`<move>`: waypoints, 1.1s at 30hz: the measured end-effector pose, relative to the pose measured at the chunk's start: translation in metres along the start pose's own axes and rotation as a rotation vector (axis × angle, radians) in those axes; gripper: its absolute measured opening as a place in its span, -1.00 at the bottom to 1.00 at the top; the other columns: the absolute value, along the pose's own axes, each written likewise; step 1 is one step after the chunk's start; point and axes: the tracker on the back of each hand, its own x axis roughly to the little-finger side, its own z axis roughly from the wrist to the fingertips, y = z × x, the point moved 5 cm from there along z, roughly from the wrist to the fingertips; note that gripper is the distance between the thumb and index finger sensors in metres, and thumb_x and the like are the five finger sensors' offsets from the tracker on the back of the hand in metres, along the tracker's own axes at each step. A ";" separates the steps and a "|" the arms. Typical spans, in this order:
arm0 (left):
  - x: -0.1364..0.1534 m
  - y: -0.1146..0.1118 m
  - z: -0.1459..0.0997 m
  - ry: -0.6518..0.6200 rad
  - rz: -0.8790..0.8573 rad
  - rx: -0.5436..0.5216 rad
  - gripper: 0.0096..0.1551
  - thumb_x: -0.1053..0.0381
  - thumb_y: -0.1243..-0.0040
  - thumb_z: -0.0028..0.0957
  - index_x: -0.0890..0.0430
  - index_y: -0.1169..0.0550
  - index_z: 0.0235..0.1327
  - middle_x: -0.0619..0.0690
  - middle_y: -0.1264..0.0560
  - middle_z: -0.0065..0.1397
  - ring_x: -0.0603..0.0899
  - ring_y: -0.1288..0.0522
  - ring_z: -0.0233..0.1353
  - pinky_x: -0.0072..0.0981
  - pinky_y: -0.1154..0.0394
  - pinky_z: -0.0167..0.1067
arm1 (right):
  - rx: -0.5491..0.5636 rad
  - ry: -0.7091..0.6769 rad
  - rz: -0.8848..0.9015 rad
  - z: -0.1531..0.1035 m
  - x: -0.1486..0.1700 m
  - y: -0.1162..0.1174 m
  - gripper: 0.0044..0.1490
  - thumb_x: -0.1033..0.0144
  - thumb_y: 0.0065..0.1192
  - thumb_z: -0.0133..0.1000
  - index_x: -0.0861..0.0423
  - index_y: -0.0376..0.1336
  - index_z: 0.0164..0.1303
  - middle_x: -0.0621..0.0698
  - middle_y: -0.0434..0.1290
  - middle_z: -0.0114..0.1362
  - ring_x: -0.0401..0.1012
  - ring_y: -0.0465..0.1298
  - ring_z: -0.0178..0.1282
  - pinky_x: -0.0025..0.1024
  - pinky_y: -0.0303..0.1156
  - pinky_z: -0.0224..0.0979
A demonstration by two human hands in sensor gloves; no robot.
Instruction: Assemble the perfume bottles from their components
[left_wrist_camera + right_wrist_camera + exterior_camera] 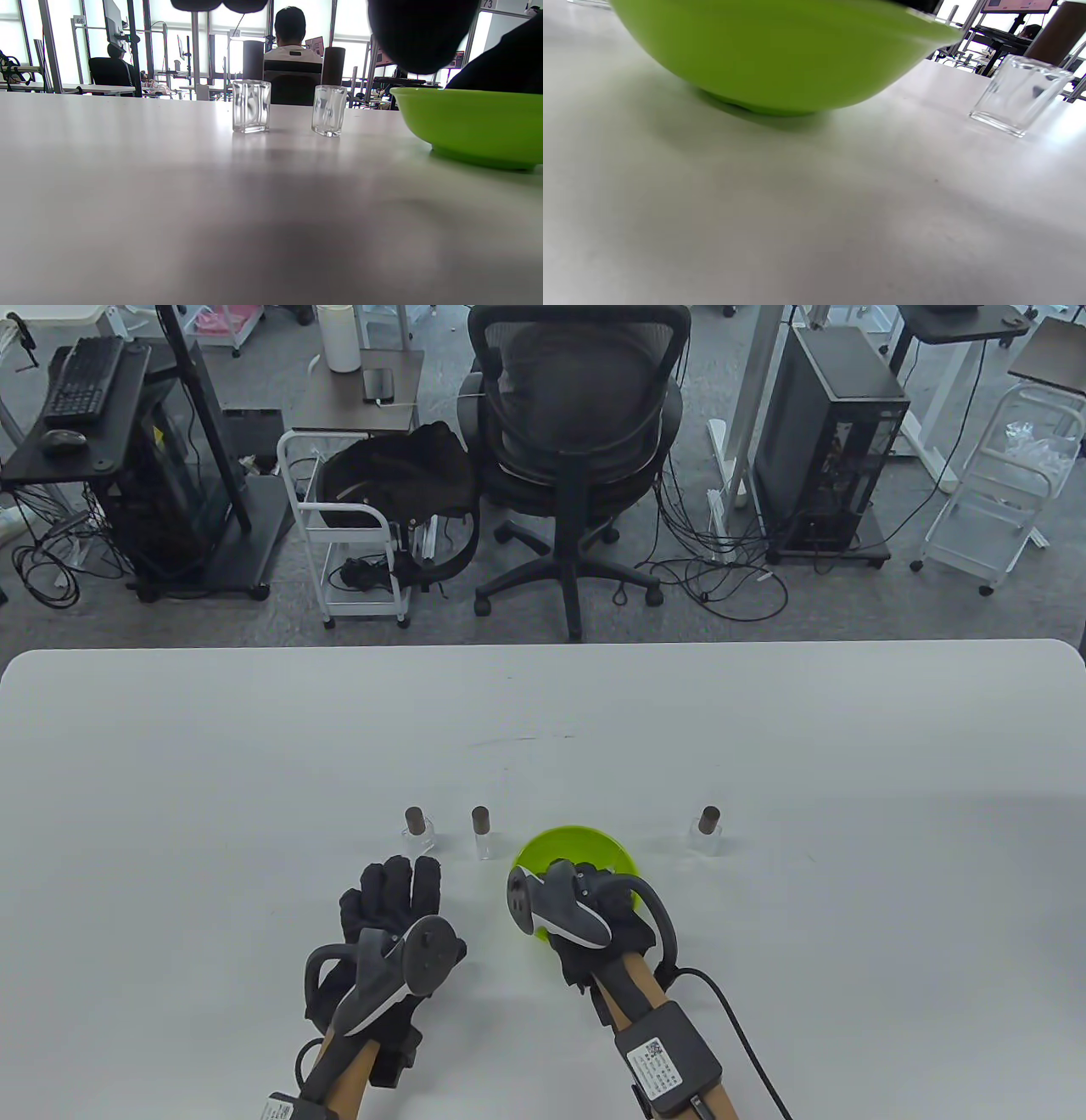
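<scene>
Fingers (399,891) of left hand (386,929) straight, flat on table (212,780), holding nothing. Right hand (594,912) reaches into green bowl (543,848); finger state cannot be told (hidden inside). Three capped bottles: two (417,830) (481,831) just left of bowl, one (707,830) to its right. Risk: a rough lift-out could shove the bowl into the nearest bottle and topple it.

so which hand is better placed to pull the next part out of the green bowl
Probably the right hand: it already reaches over the green bowl. The left hand lies flat on the table, beside the bowl.
</scene>
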 end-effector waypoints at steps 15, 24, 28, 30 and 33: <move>0.001 0.000 0.001 -0.005 -0.015 -0.013 0.21 -0.39 -0.13 0.00 0.08 0.10 0.73 0.30 0.03 0.76 0.50 -0.06 0.72 0.38 -0.04 0.62 | 0.284 -0.045 0.289 -0.030 0.036 -0.040 -0.10 0.06 0.36 0.20 0.18 0.09 0.65 0.33 0.25 0.57 0.12 0.46 0.47 -0.05 0.56 0.48; -0.001 0.000 0.001 -0.009 -0.005 -0.016 0.20 -0.38 -0.13 0.01 0.08 0.09 0.73 0.29 0.02 0.76 0.50 -0.07 0.71 0.37 -0.05 0.62 | 0.483 -0.045 0.456 -0.084 0.118 -0.049 -0.11 0.07 0.34 0.21 0.17 0.07 0.66 0.28 0.31 0.59 0.14 0.44 0.47 -0.06 0.56 0.47; -0.003 0.000 0.002 -0.011 0.005 -0.016 0.19 -0.39 -0.13 0.01 0.07 0.08 0.73 0.29 0.02 0.76 0.50 -0.07 0.71 0.37 -0.05 0.62 | 0.490 -0.036 0.494 -0.099 0.148 -0.028 -0.11 0.12 0.33 0.22 0.18 0.04 0.67 0.28 0.28 0.61 0.17 0.40 0.49 -0.02 0.56 0.47; -0.005 0.000 0.002 -0.014 0.011 -0.016 0.19 -0.39 -0.13 0.01 0.07 0.08 0.74 0.29 0.02 0.76 0.50 -0.07 0.72 0.37 -0.05 0.62 | 0.484 -0.026 0.521 -0.102 0.160 -0.013 -0.11 0.12 0.32 0.23 0.18 0.03 0.68 0.27 0.27 0.61 0.17 0.39 0.50 -0.02 0.55 0.47; -0.013 -0.001 0.004 -0.035 0.011 -0.013 0.18 -0.39 -0.11 0.02 0.08 0.08 0.74 0.29 0.01 0.76 0.50 -0.08 0.71 0.37 -0.06 0.61 | 0.489 -0.003 0.585 -0.099 0.175 0.011 -0.11 0.12 0.33 0.22 0.19 0.03 0.67 0.28 0.27 0.60 0.18 0.39 0.49 -0.02 0.54 0.48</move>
